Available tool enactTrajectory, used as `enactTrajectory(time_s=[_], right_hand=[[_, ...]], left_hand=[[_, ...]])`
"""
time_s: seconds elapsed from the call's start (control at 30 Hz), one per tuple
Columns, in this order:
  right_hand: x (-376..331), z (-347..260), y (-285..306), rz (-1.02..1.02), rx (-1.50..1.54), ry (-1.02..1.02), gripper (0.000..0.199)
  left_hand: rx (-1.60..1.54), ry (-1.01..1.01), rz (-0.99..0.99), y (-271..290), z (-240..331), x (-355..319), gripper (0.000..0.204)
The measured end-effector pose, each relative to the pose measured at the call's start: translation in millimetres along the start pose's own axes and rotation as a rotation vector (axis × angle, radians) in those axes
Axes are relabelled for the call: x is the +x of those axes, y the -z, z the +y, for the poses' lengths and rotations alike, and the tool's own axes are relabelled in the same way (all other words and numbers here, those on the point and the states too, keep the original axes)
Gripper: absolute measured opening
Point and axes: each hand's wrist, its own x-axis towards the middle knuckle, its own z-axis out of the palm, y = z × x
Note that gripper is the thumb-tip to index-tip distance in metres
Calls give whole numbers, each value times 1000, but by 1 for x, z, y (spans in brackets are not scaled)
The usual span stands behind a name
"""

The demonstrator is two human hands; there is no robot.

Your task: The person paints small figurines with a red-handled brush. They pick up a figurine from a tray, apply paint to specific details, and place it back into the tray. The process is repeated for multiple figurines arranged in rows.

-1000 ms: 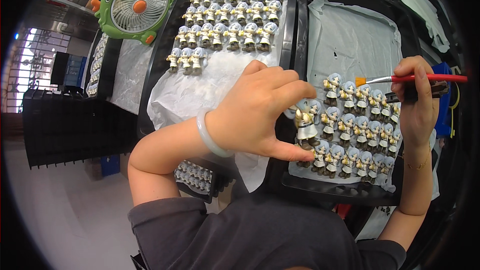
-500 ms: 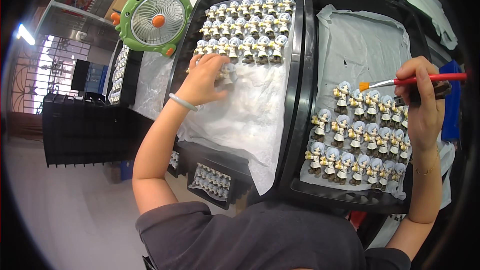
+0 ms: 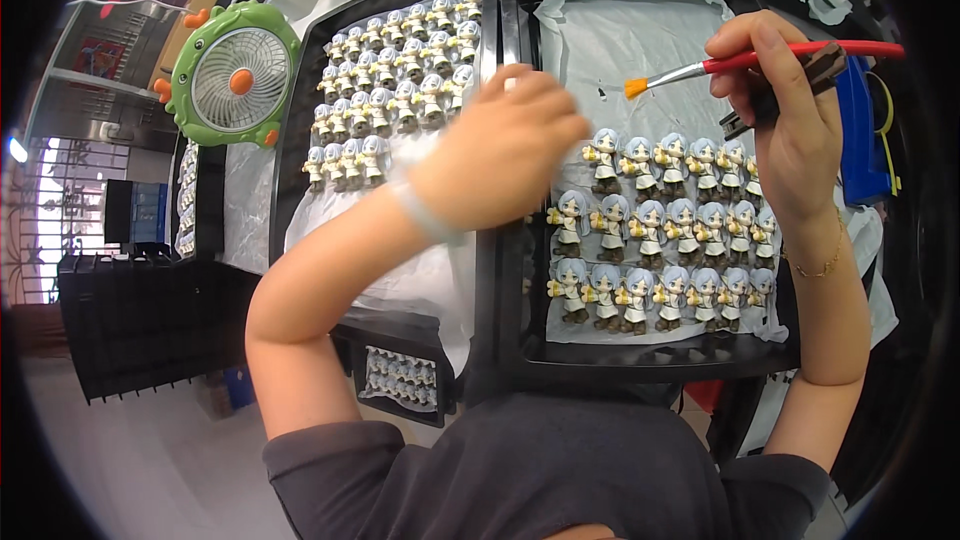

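Head view, looking down on a work surface: a thin paintbrush (image 3: 760, 58) with a red handle and an orange-tipped bristle end is pinched between the fingers of the right hand (image 3: 785, 115), held level above the right tray (image 3: 640, 365), with the tip pointing left over white paper lining. That hand also grips a small dark object, too hidden to identify. Just below the brush, three rows of small figurines (image 3: 665, 230) with grey-blue hair and white clothes stand upright on the paper. The left hand (image 3: 505, 150) hovers over the rim between the two black trays, fingers curled together; whether it holds anything cannot be told. A pale bracelet (image 3: 415, 212) circles its wrist. The left tray (image 3: 290, 150) carries more rows of similar figurines (image 3: 395, 90) toward its far end. Beyond it, at upper left, stands a green desk fan (image 3: 235, 80) with an orange hub.
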Motion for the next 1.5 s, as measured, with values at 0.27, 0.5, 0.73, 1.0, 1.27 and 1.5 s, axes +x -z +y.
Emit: enactTrajectory(time_s=[0.27,0.5,0.73,1.0,1.27,1.5], right_hand=[[3,6,-5,-74,-13,-78,32],[2,-3,3,53,79,-93,32],[-1,-4,5,31,130,-76,31],[-3,-2,-2,-53,54,-75,28],[-2,0,-8,-13,-9,-78,34],[-4,2,-6,-42,-22,-71,33]], left_hand=[[-108,213,-709,-53,-10,57,21],[-304,291,-213,-1,-7,27,28],[-1808,738,17,33,13,-25,63],[-1654,417,101,26,31,-55,83],[-1494,299,140,21,31,-56,79],[-559,232,103,33,28,-52,61]])
